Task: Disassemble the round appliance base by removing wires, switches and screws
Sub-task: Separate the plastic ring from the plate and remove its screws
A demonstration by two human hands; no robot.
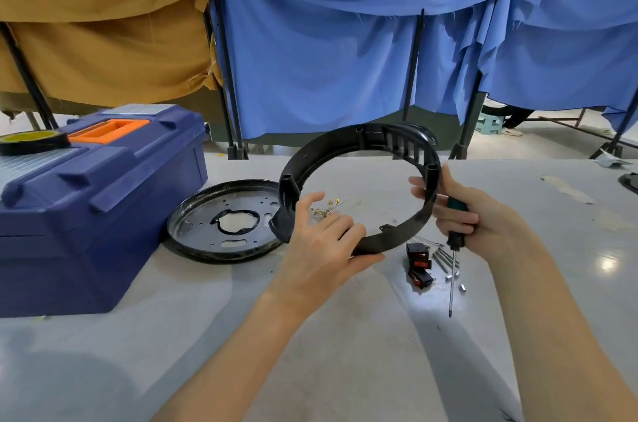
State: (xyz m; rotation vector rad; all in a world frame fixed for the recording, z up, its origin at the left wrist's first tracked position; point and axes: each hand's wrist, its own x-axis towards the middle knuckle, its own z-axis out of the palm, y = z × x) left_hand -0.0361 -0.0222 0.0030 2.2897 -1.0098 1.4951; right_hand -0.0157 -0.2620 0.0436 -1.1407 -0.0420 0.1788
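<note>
Most looks done: switches (419,264) and screws (445,261) lie loose at 5 o'clock; left hand (321,242) grips ring (397,237), right hand (476,221) ring and screwdriver (456,242).

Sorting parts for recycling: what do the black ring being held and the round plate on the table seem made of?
Black ring: looks like moulded plastic, semi-gloss; the ribs, slots and screw posts are formed in one piece. Round plate: probably stamped sheet metal with a dark glossy coat; thin rolled rim, punched holes, bright reflections.
</note>
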